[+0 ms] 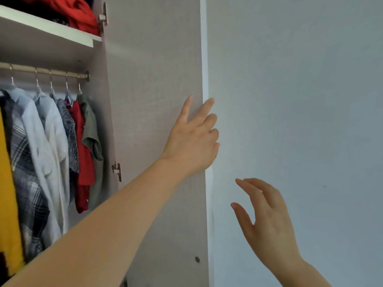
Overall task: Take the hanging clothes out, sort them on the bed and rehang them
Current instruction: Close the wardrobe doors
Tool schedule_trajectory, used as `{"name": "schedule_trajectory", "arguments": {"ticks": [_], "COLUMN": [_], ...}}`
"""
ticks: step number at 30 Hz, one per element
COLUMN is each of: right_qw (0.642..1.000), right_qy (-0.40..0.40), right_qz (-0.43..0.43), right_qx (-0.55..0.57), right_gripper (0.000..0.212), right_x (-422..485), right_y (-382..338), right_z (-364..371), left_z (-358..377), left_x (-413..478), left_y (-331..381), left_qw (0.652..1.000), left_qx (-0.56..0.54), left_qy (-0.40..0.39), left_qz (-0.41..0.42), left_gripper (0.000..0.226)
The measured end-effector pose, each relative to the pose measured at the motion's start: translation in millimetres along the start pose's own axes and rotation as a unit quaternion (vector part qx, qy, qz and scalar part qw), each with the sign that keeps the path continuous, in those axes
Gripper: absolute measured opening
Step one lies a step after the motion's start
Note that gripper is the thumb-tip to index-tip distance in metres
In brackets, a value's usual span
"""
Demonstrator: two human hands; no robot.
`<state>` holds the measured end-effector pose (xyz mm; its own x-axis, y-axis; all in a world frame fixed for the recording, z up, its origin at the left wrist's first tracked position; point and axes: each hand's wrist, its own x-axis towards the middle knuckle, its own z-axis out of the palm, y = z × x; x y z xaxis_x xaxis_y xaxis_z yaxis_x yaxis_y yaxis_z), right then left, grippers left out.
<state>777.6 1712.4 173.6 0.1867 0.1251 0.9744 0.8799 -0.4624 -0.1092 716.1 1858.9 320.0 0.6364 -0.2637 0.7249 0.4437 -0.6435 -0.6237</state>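
Several garments hang on hangers from a metal rail (47,72) inside the open wardrobe at the left: a yellow garment (7,183), a plaid shirt (24,166), white shirts (51,141), a red garment (84,158) and an olive shirt (93,137). My left hand (192,139) is on the open wardrobe door (153,79), index finger flat on its inner face and the other fingers curled round its free edge. My right hand (267,216) hovers lower right before the wall, fingers spread, holding nothing.
A white shelf (47,27) above the rail carries folded red fabric (74,11). Door hinges (117,170) sit on the wardrobe's side. A plain pale wall (300,100) fills the right half.
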Motion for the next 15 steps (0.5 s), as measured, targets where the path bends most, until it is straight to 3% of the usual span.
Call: {"name": "schedule_trajectory", "arguments": {"ticks": [3, 8, 15], "right_qw": [0.999, 0.992, 0.96], "right_qy": [-0.003, -0.04, -0.108], "right_qz": [0.007, -0.008, -0.098], "right_qx": [0.031, 0.122, 0.238], "right_gripper": [0.035, 0.046, 0.052], "right_x": [3, 6, 4], "right_y": [-3, -27, -100], "right_z": [8, 24, 59], "left_z": [-5, -16, -42], "left_x": [-4, -26, -95], "left_y": [-2, -23, -86], "left_qw": [0.998, 0.995, 0.994], "left_qx": [0.045, 0.038, 0.083], "left_qy": [0.032, 0.09, 0.06], "left_qz": [0.013, 0.028, 0.025], "left_gripper": [0.034, 0.034, 0.042]}}
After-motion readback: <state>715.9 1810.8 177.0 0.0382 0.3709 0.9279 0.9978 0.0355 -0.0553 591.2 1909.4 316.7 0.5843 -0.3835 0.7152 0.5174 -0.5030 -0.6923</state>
